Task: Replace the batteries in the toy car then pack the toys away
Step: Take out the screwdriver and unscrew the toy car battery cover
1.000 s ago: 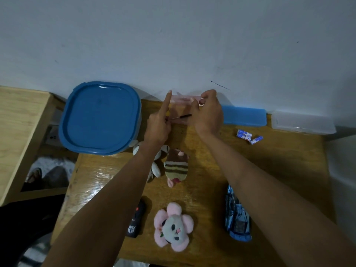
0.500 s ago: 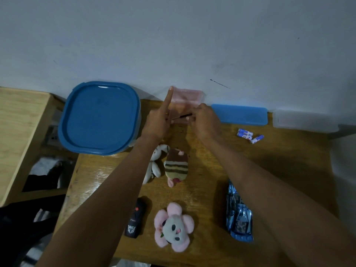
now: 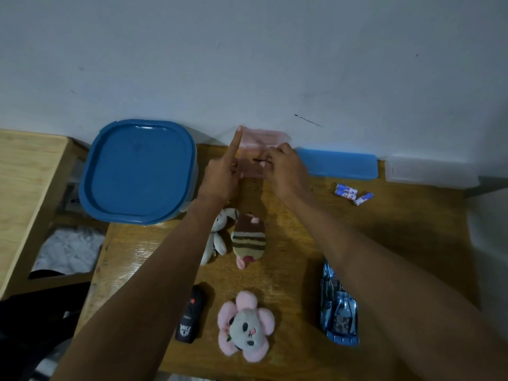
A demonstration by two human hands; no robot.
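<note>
Both hands meet at a pink box (image 3: 261,141); left hand (image 3: 220,177) grips its side, forefinger straight; right hand (image 3: 286,171) pinches a thin dark tool (image 3: 261,160); batteries (image 3: 351,194) lie right of it.

3 batteries (image 3: 352,194) on table (image 3: 398,229), behind toy car (image 3: 339,314)

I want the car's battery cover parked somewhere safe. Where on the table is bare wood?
Bare wood lies on the right part of the wooden table, between the blue-and-white batteries and the blue toy car. A smaller patch sits below the round blue plastic lid, left of the black remote. The middle is crowded: white plush rabbit, striped plush, pink flower plush, both forearms.
</note>
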